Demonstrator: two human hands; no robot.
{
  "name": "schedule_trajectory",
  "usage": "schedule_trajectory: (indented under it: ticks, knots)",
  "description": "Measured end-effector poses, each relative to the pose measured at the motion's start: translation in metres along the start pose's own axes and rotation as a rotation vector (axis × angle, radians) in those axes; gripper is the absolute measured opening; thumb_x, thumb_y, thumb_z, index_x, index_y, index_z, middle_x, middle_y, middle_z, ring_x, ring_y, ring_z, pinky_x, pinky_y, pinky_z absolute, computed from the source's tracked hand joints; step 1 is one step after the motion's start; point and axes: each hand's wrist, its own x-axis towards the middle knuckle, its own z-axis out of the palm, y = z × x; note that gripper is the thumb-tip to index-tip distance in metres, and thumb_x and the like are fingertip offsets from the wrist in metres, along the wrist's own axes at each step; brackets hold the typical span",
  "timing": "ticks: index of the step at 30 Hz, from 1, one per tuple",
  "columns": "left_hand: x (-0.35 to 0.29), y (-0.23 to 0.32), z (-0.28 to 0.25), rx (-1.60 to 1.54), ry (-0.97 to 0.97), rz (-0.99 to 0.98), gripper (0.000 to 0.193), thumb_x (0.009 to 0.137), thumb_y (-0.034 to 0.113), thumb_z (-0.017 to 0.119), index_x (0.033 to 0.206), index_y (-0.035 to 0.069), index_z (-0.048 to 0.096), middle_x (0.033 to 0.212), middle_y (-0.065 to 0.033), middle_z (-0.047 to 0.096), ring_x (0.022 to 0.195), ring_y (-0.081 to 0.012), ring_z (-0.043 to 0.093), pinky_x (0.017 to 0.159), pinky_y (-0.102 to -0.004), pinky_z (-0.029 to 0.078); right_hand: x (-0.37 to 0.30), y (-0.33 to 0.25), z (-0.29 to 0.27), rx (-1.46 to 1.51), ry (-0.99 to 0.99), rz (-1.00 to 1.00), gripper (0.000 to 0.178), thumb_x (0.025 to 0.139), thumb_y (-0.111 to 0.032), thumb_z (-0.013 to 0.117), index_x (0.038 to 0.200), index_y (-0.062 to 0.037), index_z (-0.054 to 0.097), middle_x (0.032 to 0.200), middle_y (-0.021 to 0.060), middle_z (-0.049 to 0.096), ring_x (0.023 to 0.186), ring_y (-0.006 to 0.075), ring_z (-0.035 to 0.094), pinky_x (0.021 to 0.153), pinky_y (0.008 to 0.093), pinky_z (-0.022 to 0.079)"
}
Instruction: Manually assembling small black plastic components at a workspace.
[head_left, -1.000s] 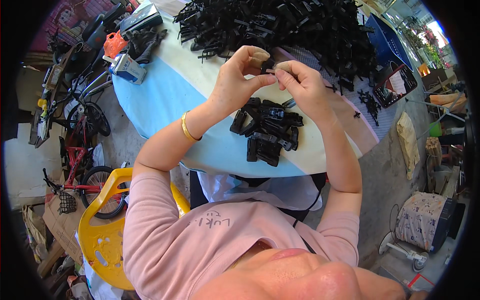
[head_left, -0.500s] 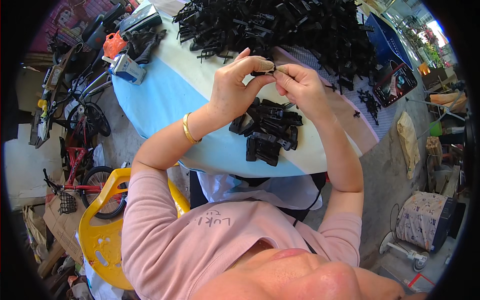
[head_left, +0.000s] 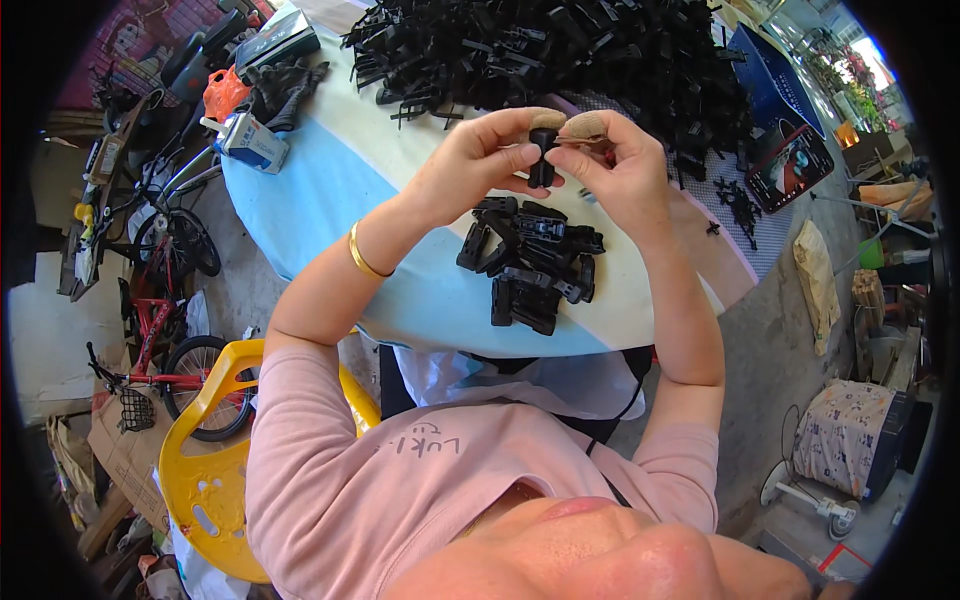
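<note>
Over the table, my left hand [head_left: 468, 165] pinches a small black plastic part [head_left: 542, 160] upright between thumb and fingers. My right hand [head_left: 622, 178] is closed close against the part's right side, its thumb tip at the edge; whatever lies between those fingers is too small to make out. Beige covers wrap a fingertip on each hand. Just below the hands, a small group of similar black plastic parts [head_left: 540, 245] lies on the cloth. Beyond them spreads a large heap of black plastic pieces [head_left: 560, 60].
The round table has a striped cloth [head_left: 300, 200]. At its right stand a phone [head_left: 790, 168], small black cross-shaped pieces [head_left: 738, 205] and a blue bin [head_left: 775, 80]. At the left are a blue-white carton [head_left: 253, 142] and dark gloves [head_left: 285, 95]. A yellow chair [head_left: 205, 460] stands beside me.
The black part has turned upright and shows more clearly in my left fingers. My right hand has shifted slightly right, and its fingers have curled differently.
</note>
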Motion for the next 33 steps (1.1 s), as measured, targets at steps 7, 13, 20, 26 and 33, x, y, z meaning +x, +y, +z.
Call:
schedule_trajectory:
  ticks: [7,13,20,26,33]
  knots:
    - [0.0,-0.011,0.006,0.138,0.115,0.223,0.041,0.08,-0.002,0.061,0.118,-0.001,0.046,0.102,-0.0039,0.057,0.087,-0.0079,0.056,0.076,-0.0206,0.048,0.002,0.005,0.002,0.076,-0.13,0.241,0.018,0.079,-0.01,0.067,0.092,0.0005,0.061,0.077,0.0033,0.062,0.062,0.0054,0.054,0.057,0.0166,0.043]
    - [0.001,-0.01,0.002,0.09,0.162,0.266,0.033,0.079,-0.003,0.062,0.109,0.0,0.049,0.101,-0.0042,0.058,0.085,-0.006,0.056,0.073,-0.0196,0.048,0.001,-0.002,0.002,0.281,-0.206,0.423,0.02,0.086,-0.015,0.057,0.098,0.0007,0.06,0.067,-0.0007,0.053,0.048,-0.0005,0.036,0.042,0.0141,0.026]
    - [-0.002,-0.011,0.009,0.09,0.23,0.307,0.03,0.079,-0.003,0.062,0.106,0.001,0.05,0.099,-0.0032,0.059,0.081,-0.0049,0.056,0.071,-0.0189,0.048,-0.002,-0.005,0.004,0.189,-0.197,0.407,0.02,0.088,-0.015,0.055,0.098,0.0003,0.062,0.061,-0.0037,0.049,0.049,-0.001,0.035,0.042,0.0146,0.024]
    - [-0.006,-0.011,0.014,0.518,0.356,0.341,0.023,0.075,-0.002,0.066,0.095,0.0,0.055,0.082,-0.0037,0.063,0.072,-0.0046,0.057,0.061,-0.0212,0.048,-0.007,-0.005,0.011,0.082,-0.154,0.334,0.017,0.088,-0.014,0.055,0.091,0.0004,0.064,0.06,-0.0052,0.047,0.052,0.0006,0.038,0.045,0.0162,0.027]
    - [-0.001,-0.016,0.013,0.729,0.287,0.498,0.037,0.07,0.004,0.07,0.103,0.002,0.054,0.081,-0.0094,0.063,0.064,-0.0192,0.059,0.06,-0.0257,0.049,0.001,0.001,-0.018,-0.037,-0.275,0.34,0.018,0.084,-0.014,0.06,0.091,0.0019,0.062,0.063,-0.0038,0.051,0.057,0.0026,0.044,0.049,0.0187,0.034]
